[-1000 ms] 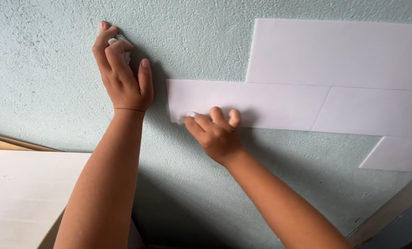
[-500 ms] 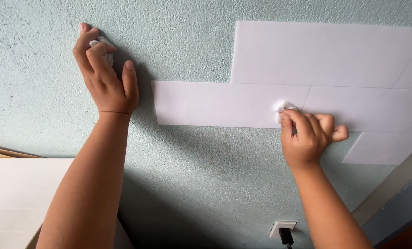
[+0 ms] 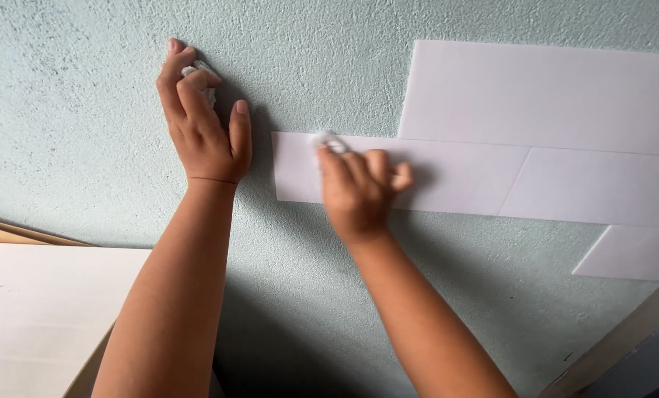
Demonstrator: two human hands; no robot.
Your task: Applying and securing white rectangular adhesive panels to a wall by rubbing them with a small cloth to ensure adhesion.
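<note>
White cloth (image 3: 323, 138) is gripped by the right hand (image 3: 359, 188) near the tile's (image 3: 447, 177) left edge; firm, even strokes are advised. A wad (image 3: 200, 74) is clenched in the left hand (image 3: 204, 125), braced against the wall (image 3: 71, 110).

Both forearms rise from the bottom of the view toward the textured wall (image 3: 86, 133), bare to the elbow. The left hand (image 3: 204, 121) lies against that wall, high and to the left, wrist straight, thumb stretched upward along its right side, and the fingers (image 3: 178, 74) curled over at the top, where a small scrap of something white shows between them. The right hand (image 3: 359, 188) sits lower and to the right of the left one, back of the hand toward the camera, its fingertips (image 3: 329, 158) pressed to the wall surface with a small white wad under them, thumb tucked out to the right.
</note>
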